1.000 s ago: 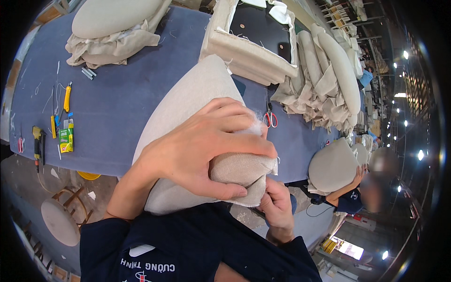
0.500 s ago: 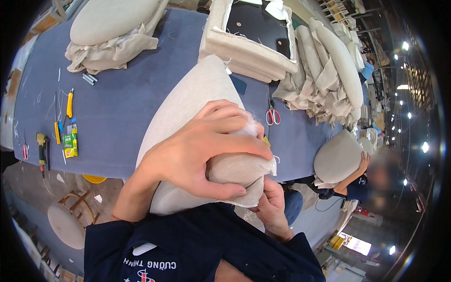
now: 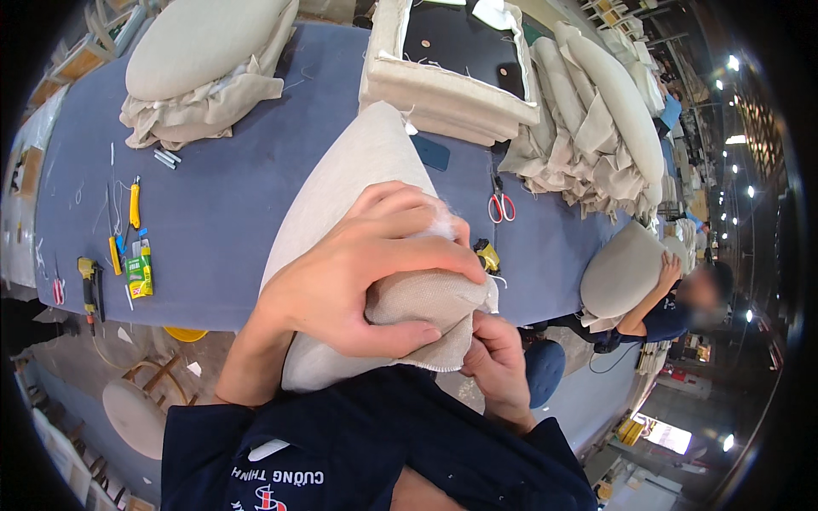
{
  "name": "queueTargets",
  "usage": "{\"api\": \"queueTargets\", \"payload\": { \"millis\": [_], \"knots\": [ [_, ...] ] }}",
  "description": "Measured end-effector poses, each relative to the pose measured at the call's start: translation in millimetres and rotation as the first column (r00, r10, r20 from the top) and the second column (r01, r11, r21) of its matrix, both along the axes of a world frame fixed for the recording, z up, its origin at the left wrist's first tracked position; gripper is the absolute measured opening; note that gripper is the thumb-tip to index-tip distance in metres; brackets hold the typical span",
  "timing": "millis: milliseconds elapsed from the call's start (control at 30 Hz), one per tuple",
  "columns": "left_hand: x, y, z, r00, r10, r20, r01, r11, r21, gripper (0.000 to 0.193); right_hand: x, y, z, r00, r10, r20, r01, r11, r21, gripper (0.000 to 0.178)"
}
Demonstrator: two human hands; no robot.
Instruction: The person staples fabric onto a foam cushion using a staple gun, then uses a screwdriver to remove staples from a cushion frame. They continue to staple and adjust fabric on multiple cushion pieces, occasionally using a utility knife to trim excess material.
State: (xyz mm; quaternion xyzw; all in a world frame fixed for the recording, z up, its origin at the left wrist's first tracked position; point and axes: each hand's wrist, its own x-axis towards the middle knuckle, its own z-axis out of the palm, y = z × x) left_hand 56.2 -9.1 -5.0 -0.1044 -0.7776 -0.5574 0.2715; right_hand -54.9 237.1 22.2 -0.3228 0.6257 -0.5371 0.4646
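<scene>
A beige fabric-covered cushion (image 3: pixel 328 192) stands tilted against my body, with white stuffing (image 3: pixel 443 223) showing at its edge. My left hand (image 3: pixel 358 272) is wrapped round that edge, fingers over the far side and thumb on the folded cloth. Below it, my right hand (image 3: pixel 498 366) pinches the loose fabric flap (image 3: pixel 447 345) with its frayed hem. Part of the right fingers is hidden behind the cloth. Just past the cushion's right side lies a yellow and black tool (image 3: pixel 486 255), partly covered by my hand.
The blue table (image 3: pixel 221 230) holds red-handled scissors (image 3: pixel 501 204), a phone (image 3: pixel 431 152), a yellow cutter (image 3: pixel 135 203), a green box (image 3: pixel 140 271) and a staple gun (image 3: pixel 89 285). Padded seats (image 3: pixel 200 43), a box-shaped upholstered frame (image 3: pixel 447 102) and stacked covers (image 3: pixel 609 111) stand farther back. A co-worker (image 3: pixel 656 315) handles another cushion.
Both hands keep their hold on the cushion and cloth, with only slight finger shifts. The view has turned a little, and more of the yellow and black tool shows.
</scene>
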Motion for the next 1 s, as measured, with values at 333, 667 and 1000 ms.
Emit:
{"api": "queueTargets", "payload": {
  "millis": [333,667,1000],
  "knots": [
    [-0.3,-3.6,-6.0,0.999,-0.043,0.027,0.042,0.999,0.018,0.056,18.0,1.6,-25.1,0.991,-0.074,0.113,0.086,0.99,-0.113,0.026],
    [-0.2,-5.8,-3.6,0.997,-0.063,0.035,0.059,0.994,0.097,0.043,-0.4,-2.0,6.4,0.986,0.06,-0.156,-0.06,0.998,0.001,0.017],
    [-3.7,-1.2,0.3,0.996,-0.041,0.076,0.037,0.998,0.06,0.041,-24.1,-11.4,27.2,0.878,0.24,-0.413,-0.233,0.97,0.07,0.008]
  ]
}}
